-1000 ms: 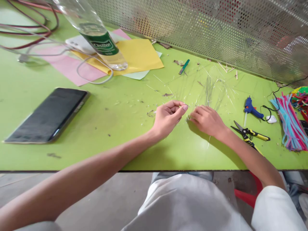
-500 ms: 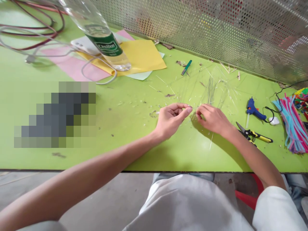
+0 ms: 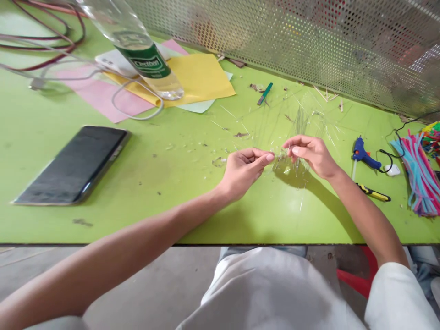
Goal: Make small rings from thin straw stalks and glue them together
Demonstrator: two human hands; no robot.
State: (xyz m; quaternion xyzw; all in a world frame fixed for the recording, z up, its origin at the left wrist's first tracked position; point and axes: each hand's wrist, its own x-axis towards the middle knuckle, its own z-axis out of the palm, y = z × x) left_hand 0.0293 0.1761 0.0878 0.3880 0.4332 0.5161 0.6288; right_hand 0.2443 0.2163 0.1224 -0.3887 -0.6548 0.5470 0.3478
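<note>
Glossy green tabletop (image 3: 154, 192), thin glassy strands (image 3: 281, 160), left fingers (image 3: 264, 157) pinching them, right fingers (image 3: 302, 145) curled just beside

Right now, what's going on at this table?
A person at a green table is pinching a small tuft of pale strands between the fingertips of the left hand and the right hand. More thin strands and bits lie scattered on the tabletop beyond the hands. To the right are a blue glue gun and a bundle of colourful pipe cleaners; to the left lies a dark phone.
</note>
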